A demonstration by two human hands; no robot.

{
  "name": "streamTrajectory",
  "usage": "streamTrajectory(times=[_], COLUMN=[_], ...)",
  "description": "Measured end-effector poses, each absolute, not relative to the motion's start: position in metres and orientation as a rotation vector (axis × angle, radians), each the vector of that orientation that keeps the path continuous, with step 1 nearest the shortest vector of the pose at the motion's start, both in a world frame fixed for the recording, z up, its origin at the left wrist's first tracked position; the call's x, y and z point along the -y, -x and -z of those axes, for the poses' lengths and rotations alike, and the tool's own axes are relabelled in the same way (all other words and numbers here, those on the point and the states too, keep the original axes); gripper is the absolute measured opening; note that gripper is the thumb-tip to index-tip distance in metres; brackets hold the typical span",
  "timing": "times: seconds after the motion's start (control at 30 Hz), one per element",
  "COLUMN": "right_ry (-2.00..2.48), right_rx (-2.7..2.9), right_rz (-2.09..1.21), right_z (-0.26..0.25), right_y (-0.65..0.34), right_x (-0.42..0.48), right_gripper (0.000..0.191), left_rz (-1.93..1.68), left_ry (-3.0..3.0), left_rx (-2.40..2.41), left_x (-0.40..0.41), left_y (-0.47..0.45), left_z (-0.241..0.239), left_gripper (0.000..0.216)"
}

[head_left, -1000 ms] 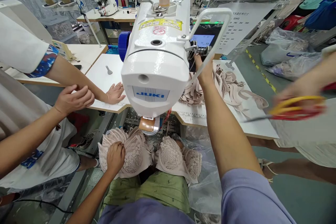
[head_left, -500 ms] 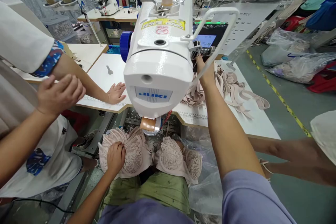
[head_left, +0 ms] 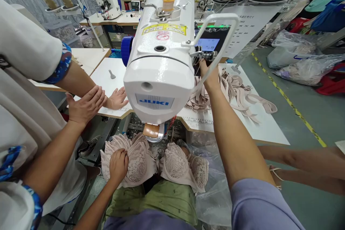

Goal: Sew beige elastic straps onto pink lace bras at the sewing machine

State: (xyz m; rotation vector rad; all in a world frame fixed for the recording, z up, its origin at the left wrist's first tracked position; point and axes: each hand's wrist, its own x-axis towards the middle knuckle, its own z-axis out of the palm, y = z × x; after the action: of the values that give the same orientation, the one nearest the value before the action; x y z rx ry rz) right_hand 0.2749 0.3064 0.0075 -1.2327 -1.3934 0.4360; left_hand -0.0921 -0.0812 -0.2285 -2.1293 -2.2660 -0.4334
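Beige lace bras [head_left: 175, 163] lie stacked across my lap, their cups facing up. My left hand [head_left: 118, 166] rests on the left-hand cups with its fingers curled over the lace edge. Above them stands a white sewing machine [head_left: 156, 75], its copper-coloured plate [head_left: 151, 130] just beyond the bras. My right hand [head_left: 210, 75] reaches up beside the machine head, close to the thread tension parts [head_left: 206, 55] and the lit display [head_left: 210, 44]. The machine hides its fingertips, so what they touch does not show.
Beige straps [head_left: 234, 91] are heaped on the white table [head_left: 199, 118] at right. On the left a co-worker's hand [head_left: 117, 99] lies flat on the table; their other hand [head_left: 86, 106] touches that forearm. A small grey tool [head_left: 111, 74] lies nearby. Another person's legs [head_left: 302, 161] are at right.
The co-worker's raised hand has moved right and down onto their other forearm. My view has shifted slightly; both my hands keep their places.
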Motion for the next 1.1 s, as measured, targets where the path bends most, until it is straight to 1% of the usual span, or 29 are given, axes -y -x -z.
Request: streamTrajectory(times=[0.13, 0.2, 0.27, 0.3, 0.37, 0.43, 0.5, 0.53, 0.63, 0.77, 0.87, 0.93, 1.1], right_ry=[1.242, 1.24, 1.233, 1.222, 1.184, 1.106, 0.998, 0.939, 0.766, 0.64, 0.607, 0.616, 0.638], right_rx=[1.394, 1.377, 1.326, 1.3, 1.287, 1.35, 1.479, 1.558, 1.77, 1.921, 1.97, 1.998, 2.033], right_rz=[-0.42, -0.381, -0.361, -0.373, -0.446, -0.545, -0.587, -0.589, -0.568, -0.536, -0.424, -0.342, -0.233], right_z=[-0.003, 0.002, 0.009, 0.013, 0.022, 0.03, 0.035, 0.036, 0.038, 0.043, 0.043, 0.041, 0.03], right_y=[-0.276, -0.274, -0.269, -0.266, -0.256, -0.246, -0.236, -0.233, -0.226, -0.222, -0.219, -0.216, -0.209], right_x=[-0.299, -0.283, -0.256, -0.239, -0.199, -0.159, -0.124, -0.11, -0.084, -0.078, -0.078, -0.078, -0.078], right_gripper=[0.074, 0.073, 0.067, 0.061, 0.041, 0.02, 0.006, 0.005, 0.013, 0.021, 0.024, 0.024, 0.015], left_rz=[0.47, 0.468, 0.452, 0.444, 0.426, 0.404, 0.376, 0.36, 0.309, 0.267, 0.267, 0.277, 0.322], left_ry=[2.106, 2.102, 2.101, 2.102, 2.105, 2.108, 2.109, 2.11, 2.106, 2.093, 2.087, 2.085, 2.089], left_rx=[2.284, 2.297, 2.306, 2.31, 2.32, 2.327, 2.334, 2.335, 2.34, 2.342, 2.342, 2.338, 2.31], left_x=[0.082, 0.082, 0.082, 0.082, 0.081, 0.08, 0.079, 0.079, 0.078, 0.078, 0.076, 0.075, 0.076], left_y=[0.093, 0.094, 0.094, 0.094, 0.094, 0.095, 0.095, 0.095, 0.096, 0.094, 0.093, 0.091, 0.089], left_z=[0.23, 0.23, 0.231, 0.231, 0.231, 0.231, 0.233, 0.234, 0.236, 0.236, 0.233, 0.231, 0.227], left_gripper=[0.027, 0.027, 0.028, 0.028, 0.029, 0.03, 0.03, 0.03, 0.025, 0.026, 0.026, 0.027, 0.028])
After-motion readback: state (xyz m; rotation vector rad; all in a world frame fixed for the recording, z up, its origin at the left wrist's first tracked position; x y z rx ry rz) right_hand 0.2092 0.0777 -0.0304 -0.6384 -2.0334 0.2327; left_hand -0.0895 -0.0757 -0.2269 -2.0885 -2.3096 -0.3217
